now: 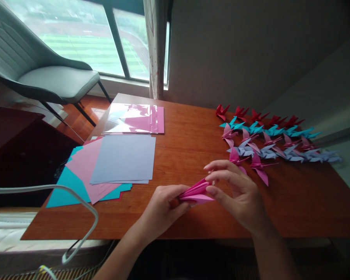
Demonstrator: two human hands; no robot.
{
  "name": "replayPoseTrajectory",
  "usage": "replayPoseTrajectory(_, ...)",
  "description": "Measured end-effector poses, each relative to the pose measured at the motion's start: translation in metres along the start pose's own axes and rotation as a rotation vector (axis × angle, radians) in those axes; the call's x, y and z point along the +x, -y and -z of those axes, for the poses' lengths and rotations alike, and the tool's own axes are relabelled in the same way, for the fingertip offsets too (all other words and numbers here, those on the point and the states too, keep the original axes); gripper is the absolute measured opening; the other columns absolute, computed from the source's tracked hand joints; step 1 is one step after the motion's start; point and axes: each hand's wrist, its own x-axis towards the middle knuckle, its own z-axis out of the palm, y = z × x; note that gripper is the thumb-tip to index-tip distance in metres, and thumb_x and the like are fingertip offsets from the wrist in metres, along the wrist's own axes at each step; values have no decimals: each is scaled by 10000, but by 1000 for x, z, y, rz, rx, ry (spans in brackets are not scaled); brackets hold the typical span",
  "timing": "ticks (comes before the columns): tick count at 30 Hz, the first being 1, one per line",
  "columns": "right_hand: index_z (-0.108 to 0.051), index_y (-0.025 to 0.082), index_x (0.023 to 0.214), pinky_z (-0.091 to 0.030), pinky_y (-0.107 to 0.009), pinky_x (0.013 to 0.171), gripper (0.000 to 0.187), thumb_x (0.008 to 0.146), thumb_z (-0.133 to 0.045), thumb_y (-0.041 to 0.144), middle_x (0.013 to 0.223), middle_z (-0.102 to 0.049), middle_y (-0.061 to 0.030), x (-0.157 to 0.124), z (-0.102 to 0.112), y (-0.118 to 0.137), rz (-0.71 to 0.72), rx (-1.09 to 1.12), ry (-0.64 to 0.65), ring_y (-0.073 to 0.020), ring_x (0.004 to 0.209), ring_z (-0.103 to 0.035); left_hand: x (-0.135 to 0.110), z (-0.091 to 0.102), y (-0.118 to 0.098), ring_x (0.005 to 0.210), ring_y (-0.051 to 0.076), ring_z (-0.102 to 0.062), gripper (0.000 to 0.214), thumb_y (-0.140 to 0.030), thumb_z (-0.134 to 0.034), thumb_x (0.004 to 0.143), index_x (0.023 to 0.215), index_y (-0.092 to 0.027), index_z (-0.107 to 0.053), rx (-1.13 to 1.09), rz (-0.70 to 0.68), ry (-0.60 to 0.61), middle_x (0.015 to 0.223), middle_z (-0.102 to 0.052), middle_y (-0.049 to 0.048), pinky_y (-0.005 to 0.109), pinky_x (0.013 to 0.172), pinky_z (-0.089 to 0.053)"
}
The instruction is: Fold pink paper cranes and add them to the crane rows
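A folded piece of bright pink origami paper (196, 193) is held above the front of the table, its layers partly spread. My left hand (169, 204) pinches its left end between thumb and fingers. At the other end, my right hand (236, 194) has its thumb and fingertips closed on the upper folds. Just beyond my right hand stand two magenta paper cranes (259, 167), one partly hidden behind the fingers.
Rows of red cranes (259, 116), turquoise cranes (255, 127), pink and pale lilac ones fill the table's right side. Left lie lilac sheets (125, 159), fanned pink sheets (86, 155) and a clear packet (134, 118). A white cable (95, 217) crosses the front left; a chair (58, 81) stands behind.
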Motion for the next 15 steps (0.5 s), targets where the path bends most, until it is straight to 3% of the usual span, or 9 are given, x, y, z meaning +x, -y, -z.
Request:
replayPoseTrajectory(5,-718,255,959,-528,-352,962,76,898,-708,210,1129,-687,-44,1,5,-2,13,14,71,-204,1085,-646,-1,-1,3,685,125,-674,110,-189,-694,869,956,-177,-760,37,-14,3,804,-767,-6,200,670,-476)
replayPoseTrajectory(15,-721,251,920,-542,-392,940,29,907,-695,244,1086,-706,-58,2,6,0,19,-35,83,-227,1052,-660,0,-3,5,700,127,-690,100,-186,-667,894,957,-179,-744,88,-69,12,830,-771,8,199,667,-503)
